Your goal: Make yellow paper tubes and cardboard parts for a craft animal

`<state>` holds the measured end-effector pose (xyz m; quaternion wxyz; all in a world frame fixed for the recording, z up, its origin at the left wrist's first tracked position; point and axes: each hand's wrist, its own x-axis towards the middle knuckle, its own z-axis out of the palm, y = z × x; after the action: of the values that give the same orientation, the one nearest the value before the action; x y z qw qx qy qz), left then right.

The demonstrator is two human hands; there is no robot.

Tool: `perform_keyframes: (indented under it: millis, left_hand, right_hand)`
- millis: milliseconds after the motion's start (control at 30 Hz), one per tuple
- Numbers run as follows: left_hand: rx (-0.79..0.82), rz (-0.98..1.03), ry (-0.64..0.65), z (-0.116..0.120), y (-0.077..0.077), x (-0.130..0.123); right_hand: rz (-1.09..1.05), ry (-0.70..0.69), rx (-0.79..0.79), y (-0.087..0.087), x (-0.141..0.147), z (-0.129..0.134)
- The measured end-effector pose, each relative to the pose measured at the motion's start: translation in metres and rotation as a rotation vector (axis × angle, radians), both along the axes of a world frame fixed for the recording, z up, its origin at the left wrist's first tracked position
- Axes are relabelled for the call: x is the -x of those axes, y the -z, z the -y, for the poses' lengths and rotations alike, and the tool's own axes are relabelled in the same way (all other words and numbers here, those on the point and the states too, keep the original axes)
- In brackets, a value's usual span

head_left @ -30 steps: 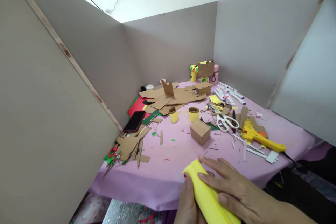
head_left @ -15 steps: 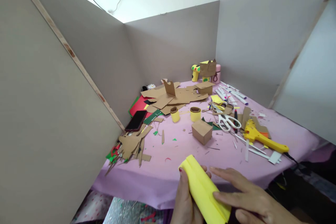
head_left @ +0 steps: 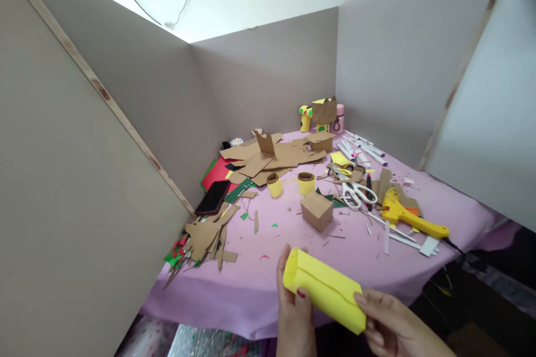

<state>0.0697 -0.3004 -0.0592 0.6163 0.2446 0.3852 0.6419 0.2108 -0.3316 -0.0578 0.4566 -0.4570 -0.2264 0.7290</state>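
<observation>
A yellow paper tube with a lengthwise seam is held at the table's front edge, its open end facing up and left. Around that open end, my left hand is closed, thumb on the near side. My right hand pinches the lower right end, thumb on top of the paper. Just beyond the tube stands a small brown cardboard box. Farther back are two short yellow-wrapped rings, a left ring and a right ring, brown inside.
To the right lie a yellow glue gun, white-handled scissors and several markers. Cardboard scraps and a phone are at left. Flat cardboard pieces spread at the back, before grey partitions.
The yellow tube has turned from steep to flatter, its open end now showing. My right hand has gone from spread fingers on its side to gripping its lower end. The view has shifted slightly.
</observation>
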Motion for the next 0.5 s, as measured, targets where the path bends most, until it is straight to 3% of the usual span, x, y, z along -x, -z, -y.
perform_keyframes:
  millis: [133, 233, 333, 500]
  left_hand:
    - [-0.155, -0.497, -0.219, -0.004, -0.007, 0.017]
    - [-0.208, -0.738, -0.138, 0.000, -0.012, 0.023]
    - [-0.241, -0.819, -0.036, 0.005, -0.010, 0.020]
    - [-0.136, -0.776, 0.085, 0.004, -0.008, 0.015]
  right_hand:
    - [0.170, 0.075, -0.151, -0.003, -0.008, -0.006]
    - [0.192, 0.057, -0.154, -0.007, -0.009, -0.009]
    - [0.201, 0.043, -0.136, -0.010, -0.009, -0.010]
    - [0.316, 0.015, -0.228, -0.012, -0.011, -0.010]
